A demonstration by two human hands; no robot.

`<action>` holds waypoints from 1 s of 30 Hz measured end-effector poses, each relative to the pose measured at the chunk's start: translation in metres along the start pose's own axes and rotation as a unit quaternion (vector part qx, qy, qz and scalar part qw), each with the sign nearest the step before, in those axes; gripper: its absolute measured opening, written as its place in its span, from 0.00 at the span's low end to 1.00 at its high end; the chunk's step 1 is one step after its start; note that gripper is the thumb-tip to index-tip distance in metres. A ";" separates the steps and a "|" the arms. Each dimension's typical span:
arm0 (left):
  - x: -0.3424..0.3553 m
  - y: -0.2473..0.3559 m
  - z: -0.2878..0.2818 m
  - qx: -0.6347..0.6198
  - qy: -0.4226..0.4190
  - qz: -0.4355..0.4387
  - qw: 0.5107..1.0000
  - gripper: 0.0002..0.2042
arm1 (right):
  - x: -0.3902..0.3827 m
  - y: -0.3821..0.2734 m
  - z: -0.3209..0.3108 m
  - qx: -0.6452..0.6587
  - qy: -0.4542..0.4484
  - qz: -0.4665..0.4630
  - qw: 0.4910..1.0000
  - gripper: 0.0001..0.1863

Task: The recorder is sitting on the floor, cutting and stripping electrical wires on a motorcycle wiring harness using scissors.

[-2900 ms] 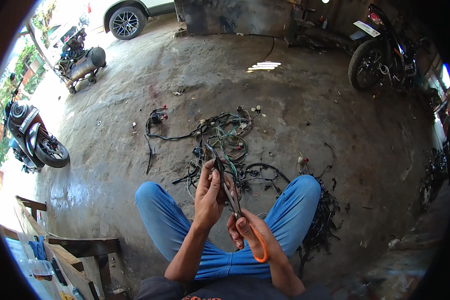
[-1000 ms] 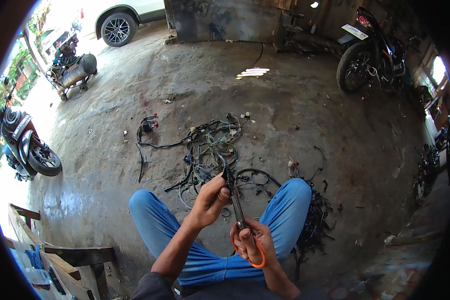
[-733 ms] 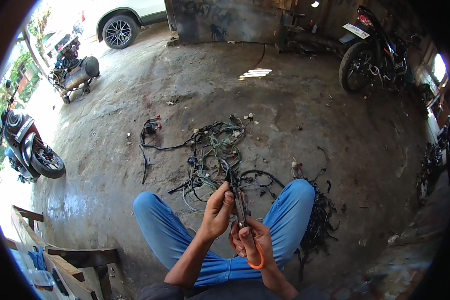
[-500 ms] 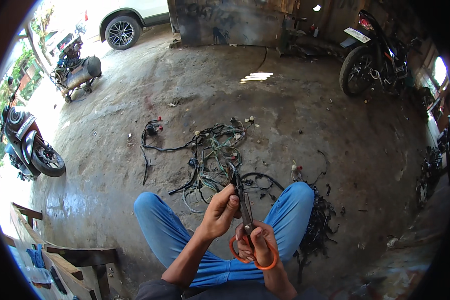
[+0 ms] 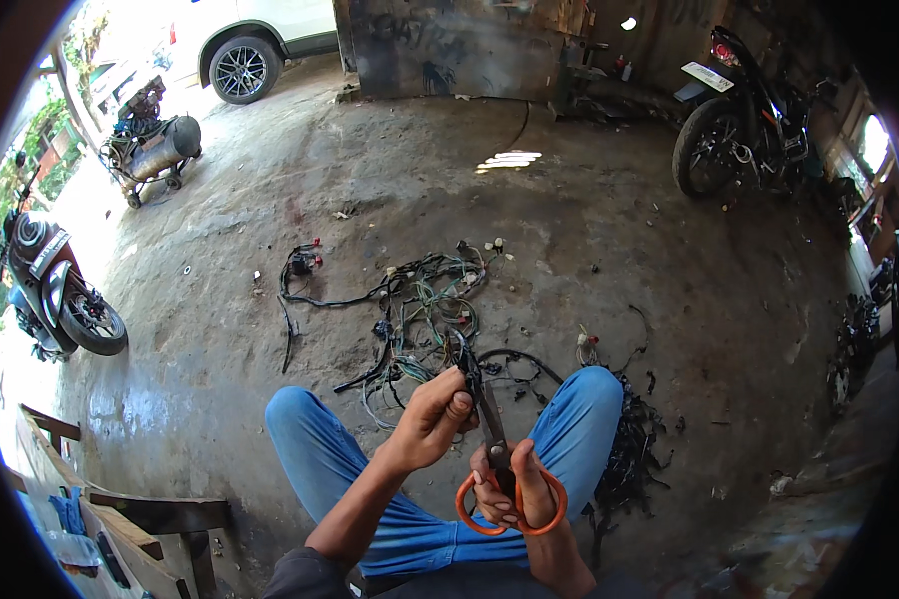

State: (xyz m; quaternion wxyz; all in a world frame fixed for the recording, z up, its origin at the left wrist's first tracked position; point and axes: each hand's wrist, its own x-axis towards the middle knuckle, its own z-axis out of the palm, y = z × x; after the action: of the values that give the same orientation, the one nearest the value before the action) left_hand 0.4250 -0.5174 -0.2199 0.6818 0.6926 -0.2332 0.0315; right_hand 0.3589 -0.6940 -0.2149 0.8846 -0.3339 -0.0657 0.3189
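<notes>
A tangled wiring harness (image 5: 435, 290) lies on the concrete floor in front of my knees, its green, black and white wires ending in several small connectors. My left hand (image 5: 432, 417) is closed around a dark, taped length of this harness, lifted off the floor between my knees. In my right hand (image 5: 514, 489) is a pair of scissors (image 5: 494, 439) with orange handles, thumb in one loop and fingers in the other. The scissor blades point up and away, their tips beside the harness just past my left fingers. Whether the blades touch the wires I cannot tell.
Black tape scraps (image 5: 629, 444) lie in a heap beside my right knee. A wooden bench (image 5: 140, 529) stands at the near left. Motorcycles stand at the left (image 5: 65, 285) and far right (image 5: 739, 130); an air compressor (image 5: 160, 150) and a white car (image 5: 270, 40) are farther back.
The scissor handles have spread wider apart in my right hand. My left hand keeps its grip on the harness, shifting only slightly.
</notes>
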 end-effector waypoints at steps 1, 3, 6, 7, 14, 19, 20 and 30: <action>0.002 0.003 -0.002 0.004 -0.013 0.012 1.000 0.19 | -0.001 -0.002 0.000 -0.002 0.000 0.000 1.000 0.35; 0.003 -0.001 -0.010 0.043 -0.026 0.038 0.998 0.18 | -0.003 -0.007 0.000 -0.060 0.015 0.011 0.998 0.36; 0.004 -0.004 -0.017 0.081 -0.038 0.070 0.994 0.13 | -0.005 -0.006 0.000 -0.090 0.020 -0.003 0.996 0.36; 0.004 -0.007 -0.020 0.088 -0.053 0.068 0.992 0.12 | -0.005 -0.008 0.000 -0.091 0.022 -0.002 0.996 0.36; 0.018 0.006 -0.035 0.129 -0.140 0.081 0.978 0.05 | -0.017 -0.027 -0.004 -0.084 0.019 0.058 0.995 0.34; 0.016 0.007 -0.025 0.163 -0.139 0.057 0.975 0.12 | -0.013 -0.015 0.001 -0.111 0.071 0.027 0.991 0.31; 0.012 0.003 -0.017 0.111 -0.100 0.036 0.988 0.11 | -0.010 -0.009 0.003 -0.110 0.070 0.026 0.991 0.31; -0.009 -0.008 0.022 -0.013 0.053 -0.053 0.997 0.22 | 0.006 0.021 0.009 -0.163 0.140 -0.111 0.970 0.30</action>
State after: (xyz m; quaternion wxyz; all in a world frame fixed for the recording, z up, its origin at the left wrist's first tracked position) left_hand 0.4139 -0.5365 -0.2325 0.7029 0.6925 -0.1599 0.0290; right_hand 0.3499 -0.6734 -0.2216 0.8485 -0.5055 -0.0291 0.1541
